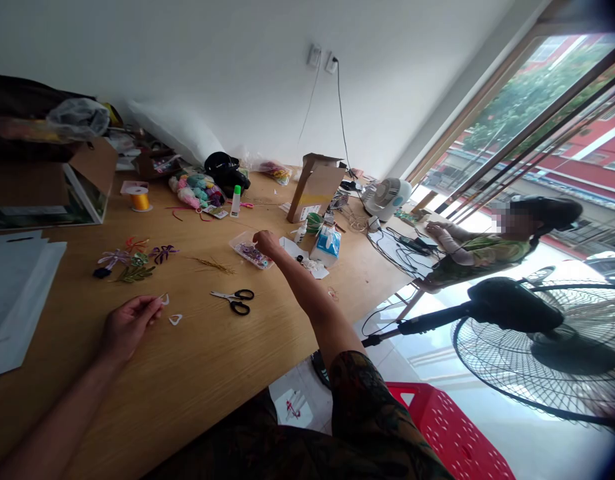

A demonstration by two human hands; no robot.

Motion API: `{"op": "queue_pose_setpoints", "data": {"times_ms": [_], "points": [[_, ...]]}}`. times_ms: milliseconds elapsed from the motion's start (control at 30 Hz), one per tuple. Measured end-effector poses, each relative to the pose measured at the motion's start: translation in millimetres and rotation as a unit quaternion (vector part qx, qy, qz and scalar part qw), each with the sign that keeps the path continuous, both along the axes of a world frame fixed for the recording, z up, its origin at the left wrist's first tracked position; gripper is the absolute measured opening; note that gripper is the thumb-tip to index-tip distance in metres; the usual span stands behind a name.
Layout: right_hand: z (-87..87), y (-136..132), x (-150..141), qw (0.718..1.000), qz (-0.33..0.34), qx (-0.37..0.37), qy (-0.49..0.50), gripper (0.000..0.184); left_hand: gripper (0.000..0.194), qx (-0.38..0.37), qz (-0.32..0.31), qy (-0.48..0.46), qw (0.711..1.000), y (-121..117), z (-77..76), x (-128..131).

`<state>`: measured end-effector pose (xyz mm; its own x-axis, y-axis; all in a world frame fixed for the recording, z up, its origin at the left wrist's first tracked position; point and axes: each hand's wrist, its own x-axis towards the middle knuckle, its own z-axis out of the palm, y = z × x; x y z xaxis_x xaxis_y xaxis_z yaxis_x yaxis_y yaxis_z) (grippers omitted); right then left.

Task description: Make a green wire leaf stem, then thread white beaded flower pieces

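My left hand (130,325) is closed above the wooden table, pinching a small white triangular piece (166,300) between thumb and fingers. A similar white triangular loop (175,319) lies on the table just right of it. My right hand (267,243) is stretched far forward over a clear plastic box (237,248) of small purple bits; its fingertips are hidden behind the hand. Between the hands lie scissors (234,300) with black handles and a bundle of thin golden-brown strands (210,265). Ribbon-like flower shapes (136,257) in purple, orange and green sit beyond my left hand.
Yellow ribbon spool (140,200), green-capped glue (236,202), yarn bag (197,189) and cardboard box (314,189) stand farther back. White sheets (17,287) lie left. A tissue pack (328,241) is right of the plastic box. A standing fan (537,347), red stool (452,433) and another person (497,250) are right.
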<state>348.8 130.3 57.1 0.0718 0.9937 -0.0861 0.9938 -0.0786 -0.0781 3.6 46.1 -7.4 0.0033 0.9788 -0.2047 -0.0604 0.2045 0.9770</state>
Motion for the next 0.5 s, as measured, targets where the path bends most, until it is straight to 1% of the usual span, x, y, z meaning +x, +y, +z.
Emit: {"op": "queue_pose_setpoints", "data": {"times_ms": [100, 200, 300, 367, 500], "points": [[4.9, -1, 2, 1.0, 0.006, -0.011, -0.003, 0.035, 0.042, 0.001, -0.001, 0.001, 1.0, -1, 0.8, 0], [7.9, -6, 3, 0.998, 0.039, -0.042, 0.005, 0.029, 0.042, -0.003, 0.006, 0.003, 1.0, -2, 2.2, 1], [6.4, -13, 3, 0.995, 0.065, -0.076, 0.01, 0.029, 0.042, -0.008, 0.01, 0.002, 1.0, -2, 1.9, 0], [3.9, -16, 4, 0.995, 0.061, -0.081, 0.005, 0.03, 0.042, -0.004, 0.007, 0.003, 1.0, -1, 0.6, 0], [2.2, -17, 8, 0.998, 0.032, -0.054, -0.01, 0.033, 0.041, -0.002, 0.005, 0.001, 1.0, 0, -2.4, -1]]}}
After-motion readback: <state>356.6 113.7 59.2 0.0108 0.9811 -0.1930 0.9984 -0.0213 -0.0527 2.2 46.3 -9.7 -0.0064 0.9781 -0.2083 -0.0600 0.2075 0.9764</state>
